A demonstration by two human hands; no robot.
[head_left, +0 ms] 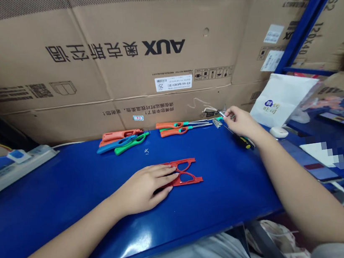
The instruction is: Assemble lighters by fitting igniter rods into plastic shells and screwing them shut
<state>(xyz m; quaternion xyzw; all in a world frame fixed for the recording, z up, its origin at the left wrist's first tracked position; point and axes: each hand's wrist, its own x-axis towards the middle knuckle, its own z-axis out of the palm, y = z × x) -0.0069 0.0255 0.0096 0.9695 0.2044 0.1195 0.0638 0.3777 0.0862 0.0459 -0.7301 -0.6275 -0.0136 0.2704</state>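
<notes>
My left hand (pixel 148 187) lies with stretched fingers over two red plastic lighter-handle halves (pixel 194 180), side by side on the blue table. The fingers cover their left part; the ends with oval trigger openings show. At the back right, my right hand (pixel 241 123) is closed in a pinch among small parts. A thin silvery end shows at its fingertips, too small to name. Below that hand lies a dark tool with a yellow spot (pixel 246 142). Left of it are orange lighters (pixel 174 131) with metal tubes. Farther left lie orange, blue and green lighter handles (pixel 132 142).
A large cardboard sheet (pixel 113 18) stands along the table's back edge. At the left is a power strip (pixel 21 168). On the right are a white paper bag (pixel 282 97), a white earphone case (pixel 279 132) and a phone (pixel 305 158) with a cable.
</notes>
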